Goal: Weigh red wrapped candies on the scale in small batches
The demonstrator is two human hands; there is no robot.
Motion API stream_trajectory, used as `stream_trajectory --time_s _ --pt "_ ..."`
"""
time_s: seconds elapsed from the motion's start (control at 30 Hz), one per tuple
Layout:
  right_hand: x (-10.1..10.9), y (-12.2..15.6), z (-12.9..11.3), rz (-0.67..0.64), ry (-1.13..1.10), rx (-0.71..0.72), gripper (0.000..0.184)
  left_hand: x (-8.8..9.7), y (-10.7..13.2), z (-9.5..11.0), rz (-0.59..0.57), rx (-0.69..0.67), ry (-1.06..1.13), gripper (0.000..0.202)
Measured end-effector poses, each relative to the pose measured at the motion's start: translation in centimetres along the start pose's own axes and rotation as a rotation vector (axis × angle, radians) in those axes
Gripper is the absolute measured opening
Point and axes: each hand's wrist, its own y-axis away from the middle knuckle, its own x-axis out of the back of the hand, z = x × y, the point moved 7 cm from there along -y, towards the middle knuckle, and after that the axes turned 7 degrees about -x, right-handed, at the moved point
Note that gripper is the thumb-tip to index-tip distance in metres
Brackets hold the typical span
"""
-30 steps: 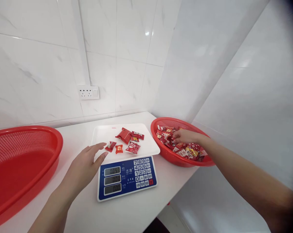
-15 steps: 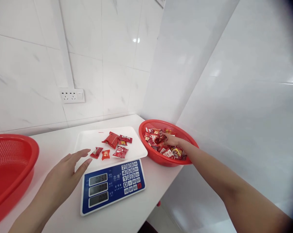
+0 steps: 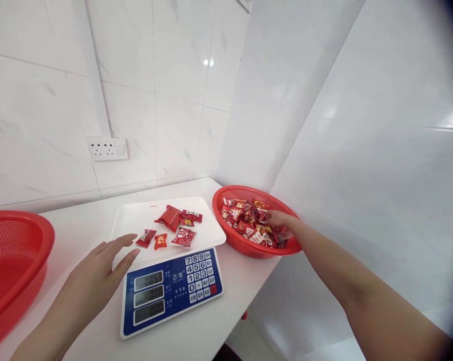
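My left hand (image 3: pixel 94 273) hovers at the left front of the white weighing tray (image 3: pixel 125 218), thumb and fingers apart and nothing between them. Closest to its fingertips lie a small dark red wrapped candy (image 3: pixel 146 238) and an orange-red one (image 3: pixel 160 241). Farther back on the tray are a larger red packet (image 3: pixel 169 217) and several other wrapped candies (image 3: pixel 184 236). Inside the right red basket (image 3: pixel 256 250), my right hand (image 3: pixel 280 218) has its fingers bent at a dark red candy wrapper (image 3: pixel 263 216), seemingly pinching it. The fingertips are partly hidden among the sweets.
The scale's blue panel (image 3: pixel 174 291), with a keypad and lit displays, faces me in front of the tray. Another red basket (image 3: pixel 19 271) stands at the left edge. A tiled wall with a socket (image 3: pixel 108 149) rises behind, and a pale wall closes off the right.
My right hand has shifted to the right within the basket, uncovering dark red wrappers. My left hand stays in nearly the same place over the tray's edge. The view has shifted slightly.
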Motion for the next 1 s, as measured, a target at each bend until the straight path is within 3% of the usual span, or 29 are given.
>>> stream_trajectory --time_s 0.17,0.33,0.57,0.77,1.0 --pt "-0.2 -0.1 0.7 0.048 0.082 -0.041 0.037 -0.1 -0.1 0.1 0.017 -0.037 -0.01 0.049" --pt "-0.5 0.0 -0.4 -0.015 0.095 0.006 0.039 -0.2 0.0 0.2 -0.004 -0.018 -0.018 0.048" --pt "-1.4 0.5 -0.2 -0.11 0.067 -0.034 0.076 -0.1 0.0 0.2 -0.016 -0.006 -0.008 0.05" --pt "-0.9 1.3 0.2 -0.137 -0.134 -0.043 0.052 -0.2 0.0 0.3 -0.023 -0.009 -0.002 0.05" --pt "0.7 2.3 -2.4 -0.129 -0.529 0.07 0.041 -0.8 -0.1 -0.2 -0.071 0.027 0.017 0.051"
